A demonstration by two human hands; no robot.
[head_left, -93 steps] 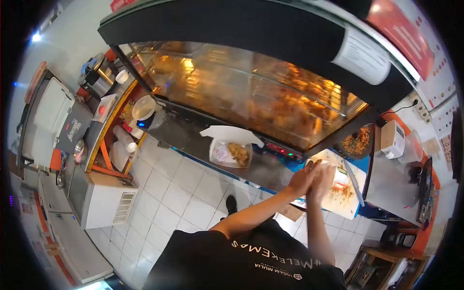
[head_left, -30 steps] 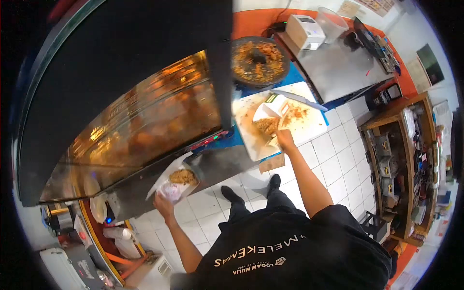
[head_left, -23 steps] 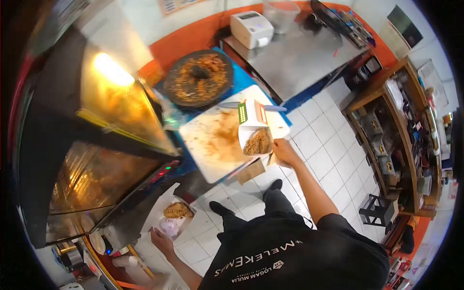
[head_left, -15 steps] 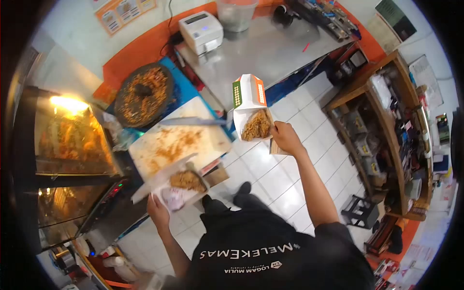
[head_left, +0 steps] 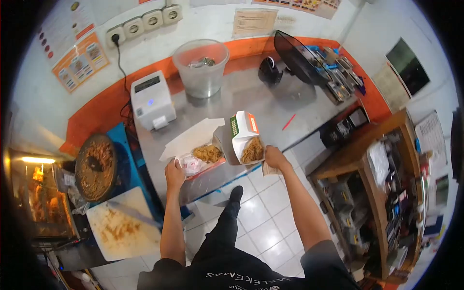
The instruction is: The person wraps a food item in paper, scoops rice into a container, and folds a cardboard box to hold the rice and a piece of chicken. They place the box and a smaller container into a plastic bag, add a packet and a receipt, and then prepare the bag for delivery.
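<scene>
My left hand [head_left: 174, 175] is closed on the near left corner of an open food box [head_left: 192, 135]. Inside it lie a piece of fried chicken [head_left: 208, 153] and a white wrapped bundle [head_left: 190, 165]. My right hand [head_left: 275, 158] grips the right side of a second open box [head_left: 239, 131], white with green and orange panels, which holds fried chicken [head_left: 252, 151]. A brown paper piece [head_left: 270, 169] shows under that hand. Both boxes are side by side over the front part of the metal counter [head_left: 241, 92], with a small gap between them.
On the counter are a white label printer [head_left: 152, 100], a clear bucket [head_left: 200, 67], a red strip [head_left: 289, 122] and a dark screen [head_left: 299, 58]. Left are a stone mortar [head_left: 95, 166], a stained cutting board [head_left: 123, 224] and a lit display case [head_left: 42, 198]. Wooden shelves [head_left: 367, 179] stand right.
The view has turned and moved toward the metal counter. My left hand has brought its box away from the cutting board, closer to the box in my right hand. Both hands still hold their boxes.
</scene>
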